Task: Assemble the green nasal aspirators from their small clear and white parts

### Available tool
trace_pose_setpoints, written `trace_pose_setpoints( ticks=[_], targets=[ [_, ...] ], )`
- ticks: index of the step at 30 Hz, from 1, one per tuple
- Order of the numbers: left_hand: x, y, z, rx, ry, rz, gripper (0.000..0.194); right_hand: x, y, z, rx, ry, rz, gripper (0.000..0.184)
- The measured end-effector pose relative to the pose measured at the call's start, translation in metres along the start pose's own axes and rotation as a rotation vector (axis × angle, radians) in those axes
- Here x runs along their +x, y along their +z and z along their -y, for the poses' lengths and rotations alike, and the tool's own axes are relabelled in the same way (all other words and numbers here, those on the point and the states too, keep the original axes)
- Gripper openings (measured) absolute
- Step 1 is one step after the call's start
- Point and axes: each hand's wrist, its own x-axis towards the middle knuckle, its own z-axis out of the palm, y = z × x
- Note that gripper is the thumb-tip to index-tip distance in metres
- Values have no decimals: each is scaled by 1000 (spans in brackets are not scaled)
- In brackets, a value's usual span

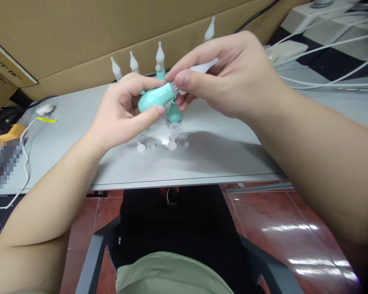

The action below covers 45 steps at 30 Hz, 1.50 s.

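Above the table, my left hand is closed round a glossy mint-green nasal aspirator bulb. My right hand pinches the clear collar at the bulb's neck, from which a white tapered tip points up to the right. Bulb and collar meet; whether they are fully joined I cannot tell. Another green bulb stands upright on the table just behind the hands. Below them lie a small clear cup and several small white discs and rings, among them a round white piece.
Several finished-looking aspirators with white tips stand along the back by a cardboard wall. White cables and a power strip lie at right. At left are a white cable and an orange object.
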Motion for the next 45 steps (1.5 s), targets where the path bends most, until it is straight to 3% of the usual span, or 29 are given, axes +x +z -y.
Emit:
trace_pose_setpoints(
  ticks=[7,13,17,21,29,35,38,42,45],
  targets=[
    [-4,11,11,87,-73,-33,68,-3,2,5,3,31,0,17],
    [-3,4,3,91,-91,76,55,-2,3,2,41,34,60,20],
    [1,5,6,-49,-13,51,57,1,2,6,84,51,98,34],
    [6,9,14,-196,-46,104,55,2,2,13,89,111,153,42],
    [7,12,42,-294,-51,168,82,3,4,15,144,133,171,47],
    [3,13,37,-382,0,82,48,1,2,14,149,146,191,43],
    [4,12,36,-463,70,114,51,0,1,17,176,164,201,46],
    [6,11,35,-469,11,178,55,0,1,23,167,163,197,48],
    [5,9,29,-487,-21,150,53,2,2,24,154,151,130,42]
  ],
)
